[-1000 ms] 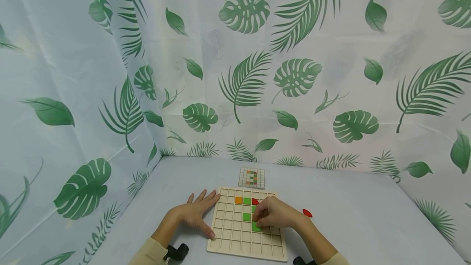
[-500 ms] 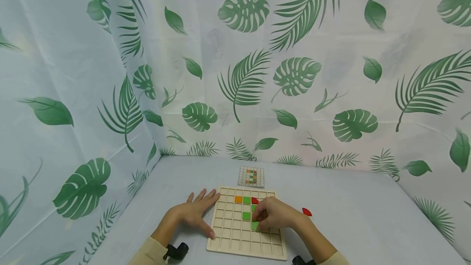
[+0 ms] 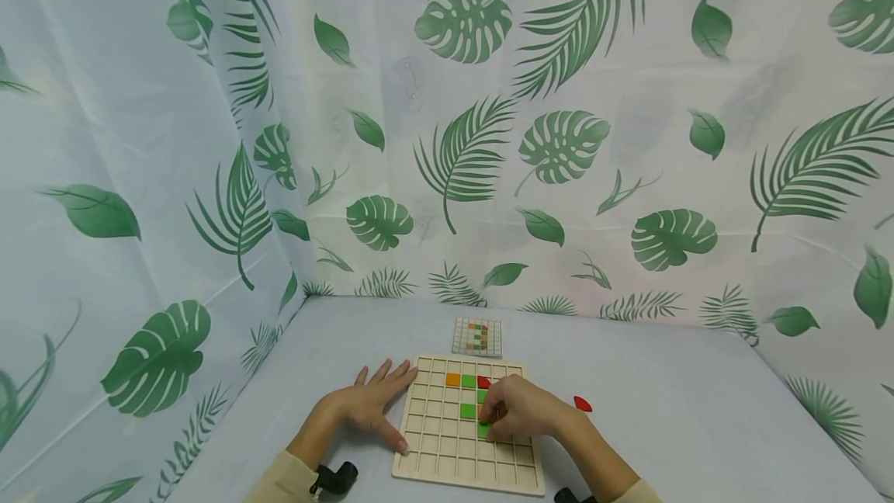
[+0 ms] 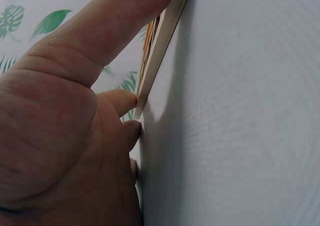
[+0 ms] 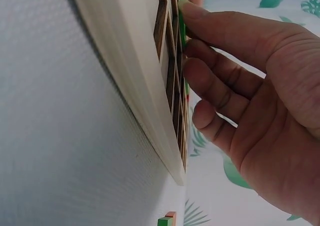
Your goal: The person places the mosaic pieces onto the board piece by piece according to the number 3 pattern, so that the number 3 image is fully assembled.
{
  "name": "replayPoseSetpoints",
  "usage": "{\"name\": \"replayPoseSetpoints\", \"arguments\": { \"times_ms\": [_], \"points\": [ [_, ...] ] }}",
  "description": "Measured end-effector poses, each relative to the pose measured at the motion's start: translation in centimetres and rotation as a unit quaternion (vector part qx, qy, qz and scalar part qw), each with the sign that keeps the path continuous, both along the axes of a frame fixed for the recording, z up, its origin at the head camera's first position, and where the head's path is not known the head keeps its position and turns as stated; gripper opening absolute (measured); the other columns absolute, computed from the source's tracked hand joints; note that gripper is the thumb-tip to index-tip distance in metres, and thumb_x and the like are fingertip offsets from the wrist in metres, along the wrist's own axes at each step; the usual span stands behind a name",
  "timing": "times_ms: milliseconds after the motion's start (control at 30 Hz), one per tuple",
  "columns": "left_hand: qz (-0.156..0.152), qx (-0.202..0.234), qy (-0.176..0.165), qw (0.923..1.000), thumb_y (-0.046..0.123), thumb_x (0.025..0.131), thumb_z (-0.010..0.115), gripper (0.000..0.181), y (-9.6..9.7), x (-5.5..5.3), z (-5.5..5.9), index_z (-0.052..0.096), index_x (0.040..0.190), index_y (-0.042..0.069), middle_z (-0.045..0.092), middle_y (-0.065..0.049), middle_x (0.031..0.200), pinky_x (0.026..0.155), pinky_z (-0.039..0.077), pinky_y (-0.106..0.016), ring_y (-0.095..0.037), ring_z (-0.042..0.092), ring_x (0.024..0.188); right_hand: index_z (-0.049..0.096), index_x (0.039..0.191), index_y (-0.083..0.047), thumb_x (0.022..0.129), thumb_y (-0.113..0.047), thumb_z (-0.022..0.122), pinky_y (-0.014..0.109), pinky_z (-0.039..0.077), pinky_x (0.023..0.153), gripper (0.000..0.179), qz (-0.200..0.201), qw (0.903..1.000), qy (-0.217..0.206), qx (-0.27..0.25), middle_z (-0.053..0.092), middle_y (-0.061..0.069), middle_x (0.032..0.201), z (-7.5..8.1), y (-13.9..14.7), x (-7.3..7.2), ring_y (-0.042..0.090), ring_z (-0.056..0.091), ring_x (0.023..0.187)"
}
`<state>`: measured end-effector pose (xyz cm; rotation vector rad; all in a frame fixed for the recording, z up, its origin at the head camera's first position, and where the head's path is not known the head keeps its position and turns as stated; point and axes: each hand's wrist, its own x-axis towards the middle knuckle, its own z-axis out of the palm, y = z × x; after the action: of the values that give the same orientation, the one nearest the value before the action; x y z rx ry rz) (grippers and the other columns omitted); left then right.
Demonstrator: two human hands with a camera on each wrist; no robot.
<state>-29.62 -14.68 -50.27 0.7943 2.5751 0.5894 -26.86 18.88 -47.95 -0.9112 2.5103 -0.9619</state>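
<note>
A square wooden grid board (image 3: 436, 452) lies on the table. My left hand (image 3: 370, 407) rests beside its left edge, fingers spread, with the thumb and a fingertip touching the rim. Over the board's right half is my right hand (image 3: 520, 406), its fingers curled. Its thumb and fingers pinch a green square tile (image 3: 484, 431) at one cell; the right wrist view shows the thumb on the edge of that green tile (image 5: 182, 26). An orange tile (image 3: 453, 379), other green tiles (image 3: 469, 411) and a red piece (image 3: 483, 382) sit in cells. My right hand hides some cells.
Behind the board lies a small card (image 3: 477, 336) with a coloured grid pattern. A loose red leaf-shaped piece (image 3: 583, 404) is right of the board, by my right forearm. Green and orange blocks (image 5: 167, 220) show low in the right wrist view. Leaf-printed curtains (image 3: 468, 177) stand behind.
My right hand's fingers have shifted very slightly, and a bit of orange now shows beside the fingertips. The left hand and the board stay in place.
</note>
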Motion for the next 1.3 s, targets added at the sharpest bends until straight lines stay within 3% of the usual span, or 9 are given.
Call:
{"name": "replayPoseSetpoints", "arguments": {
  "times_ms": [300,433,600,867,1100,1300],
  "points": [
    [-0.004,0.011,-0.003,0.9999,0.065,0.069,0.088,0.130,0.1,0.2,0.1,0.016,0.169,0.021,0.007,-0.008,0.177,0.123,-0.006,-0.073,-0.041,-0.003,0.163,0.082,0.095,-0.016,0.084,-0.015,0.087,0.021,0.054,0.067,0.012,0.019,0.9994,0.028,-0.007,0.073,-0.010,0.087,0.2,0.8,-0.2,0.001,0.060,0.073],
    [-0.004,0.011,-0.002,0.9999,0.064,0.069,0.088,0.130,0.1,0.2,0.1,0.016,0.169,0.021,0.007,-0.008,0.177,0.123,-0.006,-0.073,-0.041,-0.003,0.163,0.081,0.103,-0.014,0.090,-0.021,0.082,0.022,0.053,0.068,0.014,0.001,0.9987,0.050,-0.009,0.071,-0.012,0.089,0.6,1.5,-0.4,0.003,0.059,0.078],
    [-0.001,0.010,-0.001,0.9999,0.065,0.069,0.088,0.131,0.1,0.2,0.0,0.016,0.169,0.022,0.007,-0.008,0.177,0.124,-0.006,-0.072,-0.041,-0.003,0.163,0.076,0.123,-0.011,0.094,-0.026,0.078,0.024,0.053,0.070,0.033,-0.036,0.9981,0.050,0.004,0.071,-0.008,0.098,1.4,2.6,-0.7,0.007,0.061,0.085],
    [0.003,0.005,-0.001,1.0000,0.066,0.069,0.088,0.130,0.2,0.2,0.1,0.017,0.169,0.022,0.008,-0.008,0.177,0.124,-0.005,-0.072,-0.041,-0.003,0.163,0.049,0.155,-0.012,0.095,-0.027,0.078,0.030,0.058,0.080,0.069,-0.067,0.9964,0.052,0.005,0.067,0.015,0.131,2.4,4.7,-0.8,0.022,0.069,0.101],
    [0.002,0.004,-0.001,1.0000,0.067,0.069,0.087,0.130,0.2,0.2,0.1,0.016,0.169,0.023,0.007,-0.007,0.177,0.124,-0.005,-0.072,-0.040,-0.003,0.163,0.042,0.160,-0.017,0.095,-0.031,0.077,0.044,0.058,0.093,0.076,-0.089,0.9953,0.039,-0.001,0.062,0.020,0.143,2.8,5.8,-0.7,0.031,0.069,0.114],
    [0.003,-0.001,0.000,1.0000,0.067,0.069,0.087,0.130,0.1,0.2,0.3,0.016,0.169,0.024,0.007,-0.006,0.177,0.124,-0.005,-0.072,-0.040,-0.002,0.163,0.045,0.158,-0.018,0.094,-0.031,0.078,0.053,0.058,0.097,0.074,-0.114,0.9933,0.017,0.010,0.060,0.021,0.146,3.1,7.3,-0.8,0.033,0.066,0.119]
  ]
}}
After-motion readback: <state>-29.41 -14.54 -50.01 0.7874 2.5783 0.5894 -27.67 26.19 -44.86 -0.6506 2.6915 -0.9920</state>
